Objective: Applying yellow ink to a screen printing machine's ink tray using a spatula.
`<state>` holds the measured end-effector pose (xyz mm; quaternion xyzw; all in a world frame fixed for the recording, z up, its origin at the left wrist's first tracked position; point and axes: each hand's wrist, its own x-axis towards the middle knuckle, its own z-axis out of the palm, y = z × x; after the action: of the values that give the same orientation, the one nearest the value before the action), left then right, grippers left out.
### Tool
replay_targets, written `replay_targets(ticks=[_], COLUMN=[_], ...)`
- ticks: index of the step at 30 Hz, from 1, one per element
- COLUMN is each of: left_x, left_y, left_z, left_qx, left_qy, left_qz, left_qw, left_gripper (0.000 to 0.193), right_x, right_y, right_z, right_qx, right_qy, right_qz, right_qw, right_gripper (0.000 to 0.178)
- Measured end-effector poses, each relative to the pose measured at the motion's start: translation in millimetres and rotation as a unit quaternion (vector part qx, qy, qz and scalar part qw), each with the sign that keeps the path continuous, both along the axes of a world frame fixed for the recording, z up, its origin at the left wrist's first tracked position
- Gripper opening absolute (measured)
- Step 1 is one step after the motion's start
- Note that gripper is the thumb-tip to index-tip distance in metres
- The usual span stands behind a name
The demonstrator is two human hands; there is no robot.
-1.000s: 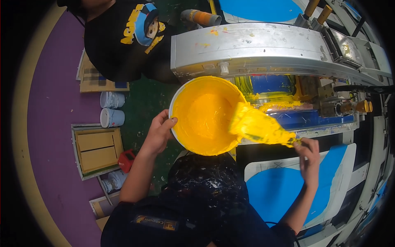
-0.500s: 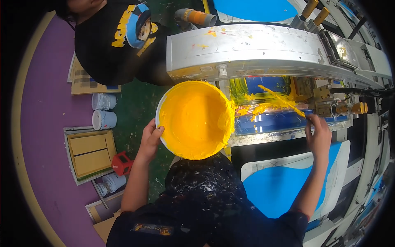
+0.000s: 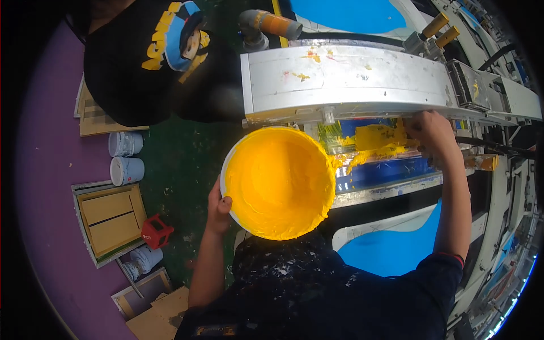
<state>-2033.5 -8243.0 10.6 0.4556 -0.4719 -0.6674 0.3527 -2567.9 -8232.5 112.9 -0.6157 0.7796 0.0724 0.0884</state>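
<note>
My left hand [image 3: 219, 208] grips the left rim of a round bucket [image 3: 224, 164], its thumb over the edge. Thick yellow ink [image 3: 266, 181] coats the inside of the bucket and clings along its right rim. To the right, my right hand [image 3: 432, 131] is closed on a flat, ink-smeared scraper [image 3: 381, 137], whose handle the fingers hide. That scraper lies over a blue printing screen [image 3: 385, 170], where yellow ink is streaked and clumped. A silver machine beam [image 3: 351, 76] crosses just beyond the hand and screen.
Another person in a black shirt [image 3: 136, 62] stands at the far left. Paint pails [image 3: 127, 170], wooden frames [image 3: 110, 221] and a red stool [image 3: 156, 231] sit along the left. Below the screen lies a sheet with a blue shape [image 3: 385, 249]. Orange-topped cylinders [image 3: 435, 25] rise at the right.
My right hand has moved away from me toward the beam, and the scraper has turned from edge-on to showing its broad face. The bucket stays in my left hand, shifted slightly in view.
</note>
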Motion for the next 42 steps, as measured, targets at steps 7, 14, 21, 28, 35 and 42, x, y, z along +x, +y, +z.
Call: replay_targets(ticks=[7, 14, 21, 28, 35, 42], left_x=[-6.7, 0.7, 3.2, 13.3, 15.2, 14.6], left_y=[-6.6, -10.4, -12.8, -9.8, -2.4, -4.4], left_z=[-1.3, -8.9, -11.8, -16.4, -17.1, -11.5], left_qx=[-0.014, -0.034, -0.05, -0.047, -0.02, -0.031], left_qy=[0.018, 0.019, 0.011, 0.018, 0.035, 0.0], left_qz=[-0.033, -0.052, -0.063, -0.064, -0.032, -0.039], left_qw=[0.999, 0.998, 0.997, 0.997, 0.999, 0.999], left_gripper=[0.105, 0.102, 0.1, 0.089, 0.085, 0.088], right_x=[45.4, 8.8, -20.3, -23.7, 4.3, 14.7], right_y=[-10.2, 47.0, 133.4, 135.5, 131.6, 159.7], right_z=[-35.2, -14.3, 35.2, 7.9, -38.7, -104.5], right_qx=[-0.042, -0.086, -0.069, -0.073, -0.062, -0.1], right_qy=[-0.034, -0.236, -0.083, -0.11, -0.206, -0.443], right_qz=[0.08, -0.038, -0.135, -0.14, -0.127, -0.216], right_qw=[0.995, 0.967, 0.985, 0.981, 0.968, 0.864], right_gripper=[0.026, 0.025, 0.026, 0.03, 0.028, 0.031])
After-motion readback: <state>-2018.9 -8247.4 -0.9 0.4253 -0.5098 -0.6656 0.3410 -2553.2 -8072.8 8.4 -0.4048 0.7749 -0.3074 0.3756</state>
